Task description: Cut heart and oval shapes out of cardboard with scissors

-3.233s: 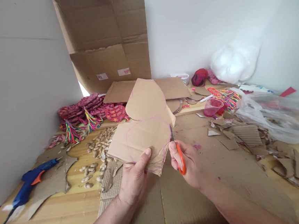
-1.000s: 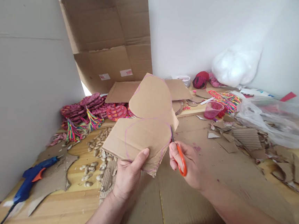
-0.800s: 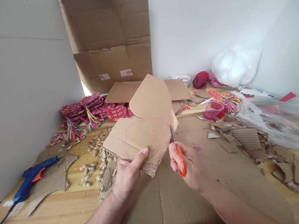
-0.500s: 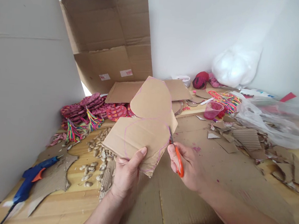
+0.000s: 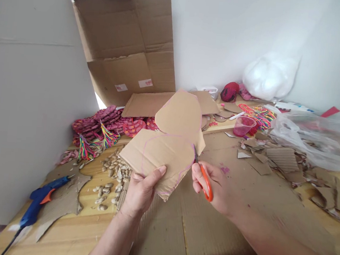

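Left hand: the left hand [image 5: 141, 186] is closed on the near left part of the cardboard [image 5: 167, 153], thumb on top.
Right hand: the right hand [image 5: 216, 187] grips the scissors [image 5: 207, 184] by the orange handle; how wide the blades stand is hard to tell.
Cardboard: held up in front of and between the hands, with the blades at its right edge.
Cut so far: the far lobe looks mostly trimmed near its purple line, with a notch on its left; a small flap hangs on at the right.
Uncut: the near outline's left side lies well inside the board.
Under the hands: a flat sheet [image 5: 216, 238] on the counter [image 5: 80, 230].
Left of the left hand: peanut shells [image 5: 114, 168], then the glue gun [image 5: 36, 203].
Beyond the right hand: scraps [image 5: 282, 159], a pink cup [image 5: 244, 127], a plastic bag [image 5: 302, 141].
Farthest: yarn [image 5: 229, 92], a white bundle [image 5: 268, 76] and a tall brown panel [image 5: 122, 28] by the wall.
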`<state>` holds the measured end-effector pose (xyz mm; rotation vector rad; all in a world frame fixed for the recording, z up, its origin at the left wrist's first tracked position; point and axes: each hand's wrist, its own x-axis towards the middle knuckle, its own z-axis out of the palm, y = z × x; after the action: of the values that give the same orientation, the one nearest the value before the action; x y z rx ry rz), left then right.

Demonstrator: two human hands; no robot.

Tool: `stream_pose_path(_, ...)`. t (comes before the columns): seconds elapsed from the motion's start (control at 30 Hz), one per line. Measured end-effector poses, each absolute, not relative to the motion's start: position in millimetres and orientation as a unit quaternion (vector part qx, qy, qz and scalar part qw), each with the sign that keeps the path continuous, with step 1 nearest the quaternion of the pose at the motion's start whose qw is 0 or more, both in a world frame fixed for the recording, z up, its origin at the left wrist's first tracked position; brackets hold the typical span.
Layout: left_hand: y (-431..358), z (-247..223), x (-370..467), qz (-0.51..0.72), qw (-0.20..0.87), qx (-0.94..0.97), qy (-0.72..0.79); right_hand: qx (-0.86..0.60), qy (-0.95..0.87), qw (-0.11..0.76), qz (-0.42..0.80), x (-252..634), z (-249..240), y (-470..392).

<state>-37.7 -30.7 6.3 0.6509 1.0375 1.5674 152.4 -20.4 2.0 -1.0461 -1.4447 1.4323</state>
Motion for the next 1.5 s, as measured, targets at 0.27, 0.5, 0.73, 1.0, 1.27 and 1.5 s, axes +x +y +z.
stream_pose_path(0.27,-31,6,-39,0.666,0.542,0.280,0.430,-0.393,-0.569,0.431,0.579,154,-3,-18)
stream_pose_path(0.5,-30,4,-42,0.668,0.545,0.282,0.422,-0.401,-0.577,0.424,0.572,154,0,-22)
stream_pose_path(0.73,-30,6,-41,0.664,0.541,0.281,0.432,-0.414,-0.576,0.422,0.565,153,-5,-24)
stream_pose_path(1.0,-30,6,-44,0.656,0.545,0.284,0.437,-0.409,-0.576,0.426,0.565,153,-9,-24)
stream_pose_path(1.27,-29,8,-48,0.653,0.545,0.289,0.438,-0.415,-0.587,0.422,0.553,153,-9,-26)
stream_pose_path(1.5,-29,9,-54,0.644,0.538,0.309,0.447,-0.414,-0.593,0.421,0.547,152,-7,-25)
